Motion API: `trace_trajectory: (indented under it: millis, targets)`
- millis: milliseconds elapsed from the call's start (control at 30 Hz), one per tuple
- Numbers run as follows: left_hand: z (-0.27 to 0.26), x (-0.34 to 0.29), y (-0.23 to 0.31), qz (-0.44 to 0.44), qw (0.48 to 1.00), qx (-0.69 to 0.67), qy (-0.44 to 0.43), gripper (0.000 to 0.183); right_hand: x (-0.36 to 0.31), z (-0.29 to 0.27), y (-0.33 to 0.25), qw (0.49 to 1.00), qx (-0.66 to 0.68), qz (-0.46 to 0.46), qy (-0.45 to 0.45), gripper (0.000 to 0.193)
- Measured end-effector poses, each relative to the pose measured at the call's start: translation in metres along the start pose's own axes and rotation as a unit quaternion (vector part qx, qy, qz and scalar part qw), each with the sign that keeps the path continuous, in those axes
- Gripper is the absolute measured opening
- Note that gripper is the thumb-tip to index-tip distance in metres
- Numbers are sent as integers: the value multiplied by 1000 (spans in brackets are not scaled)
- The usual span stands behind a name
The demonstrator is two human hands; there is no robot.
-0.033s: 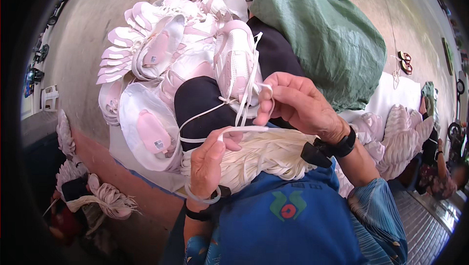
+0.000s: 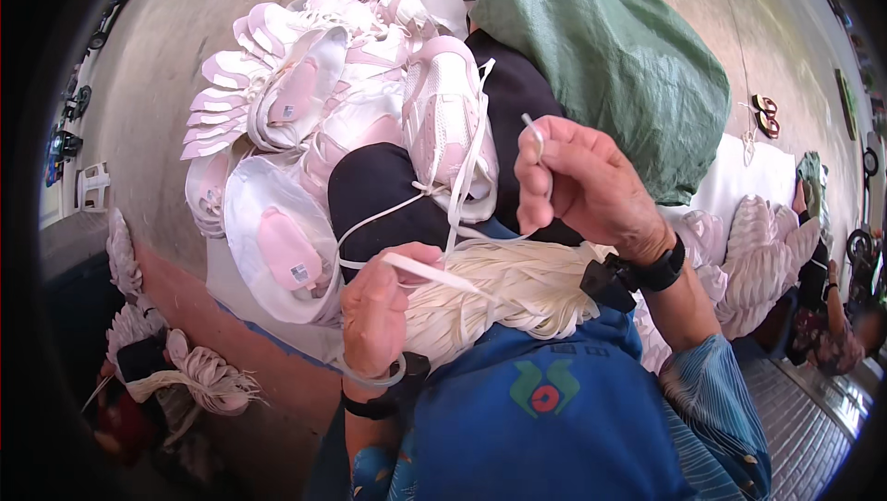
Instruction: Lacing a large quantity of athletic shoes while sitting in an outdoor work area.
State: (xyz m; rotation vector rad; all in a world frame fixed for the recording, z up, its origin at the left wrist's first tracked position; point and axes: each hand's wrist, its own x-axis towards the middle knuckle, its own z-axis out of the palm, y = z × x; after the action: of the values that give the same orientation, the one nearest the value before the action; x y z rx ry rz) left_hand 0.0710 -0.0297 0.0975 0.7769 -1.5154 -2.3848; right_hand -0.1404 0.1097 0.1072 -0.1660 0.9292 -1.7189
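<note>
My left hand [image 2: 373, 309] is closed, pinching a flat white shoelace [image 2: 434, 272] whose loose length juts toward the right over the bundle below. Higher up, my right hand [image 2: 591, 182] pinches a thin white lace end [image 2: 530, 122] between thumb and fingers, its tip pointing up. A lace strand sags between my right hand and the shoe. The white and pink sneaker upper [image 2: 443, 99] rests upright on dark cloth [image 2: 374, 192], with white laces hanging from it, knotted near its lower end. A thick bundle of cream shoelaces [image 2: 504, 293] lies over my blue apron [image 2: 554, 427].
White and pink shoe uppers [image 2: 296, 247] are heaped at left and far left. A green sheet [image 2: 601, 67] covers something at the far right. More stacked uppers [image 2: 753, 261] lie right, near another person [image 2: 832, 335]. Sandals [image 2: 766, 118] sit on the concrete floor [image 2: 157, 122].
My hands have moved apart: the right one up and to the right with its lace end, the left one slightly left and down. The sneaker upper stays nearly in place.
</note>
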Motion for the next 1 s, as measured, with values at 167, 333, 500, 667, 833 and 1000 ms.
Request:
trace_trajectory:
  millis: [167,333,500,667,833,1000]
  targets:
    - [-111,-31,50,176,968,-174,50,39,-52,-57,-111,971,-26,-225,82,14]
    - [-162,-70,118,301,927,5,226,45,-88,-77,-151,919,-132,-359,95,21]
    - [-109,-31,105,244,873,175,384,39,-2,-42,-77,898,-374,-173,156,24]
    - [-65,16,90,265,878,297,267,41,88,-62,-5,699,-669,-243,72,23]
    - [-52,53,69,166,854,446,212,32,110,-74,23,716,-671,-162,98,18]
    - [-28,88,61,78,892,424,134,26,109,-71,36,674,-703,-195,112,15]
